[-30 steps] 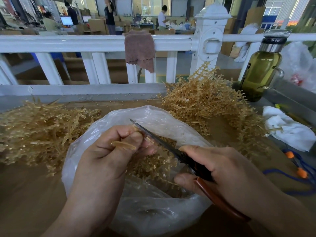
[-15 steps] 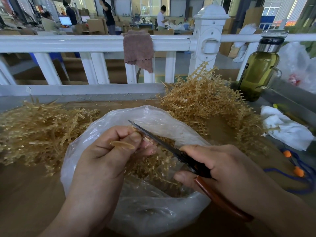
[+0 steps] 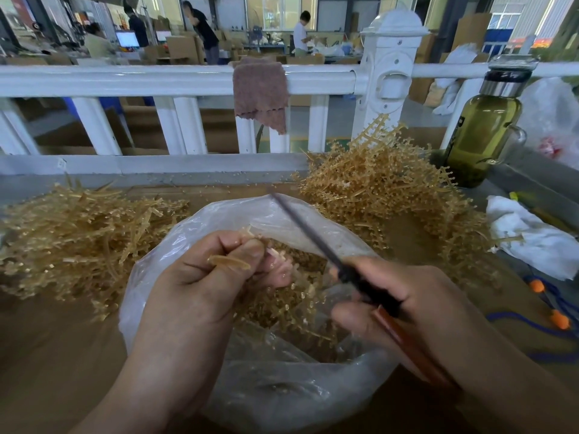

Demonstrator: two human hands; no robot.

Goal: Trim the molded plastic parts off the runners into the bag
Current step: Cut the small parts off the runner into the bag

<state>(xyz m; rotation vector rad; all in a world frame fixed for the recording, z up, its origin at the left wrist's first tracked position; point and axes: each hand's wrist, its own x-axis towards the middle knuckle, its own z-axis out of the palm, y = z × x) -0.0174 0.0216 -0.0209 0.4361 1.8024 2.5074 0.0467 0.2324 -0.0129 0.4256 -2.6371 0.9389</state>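
Our left grip (image 3: 200, 286) pinches a runner (image 3: 230, 262) over the bag (image 3: 282, 396); our right grip (image 3: 416, 305) is curled round the scissors (image 3: 351, 277).

We hold the runner right above the bag's open mouth, at the near middle of the bench (image 3: 56, 355), so that, as we judge it, cut parts (image 3: 291, 305) drop straight onto those already inside. The blade points toward the far edge, blurred and clear of the runner; we cannot tell whether it is parted. Untrimmed runners (image 3: 385, 186) are heaped at the far right, and stripped runners (image 3: 78, 233) lie along the left edge, likely to keep the two apart.
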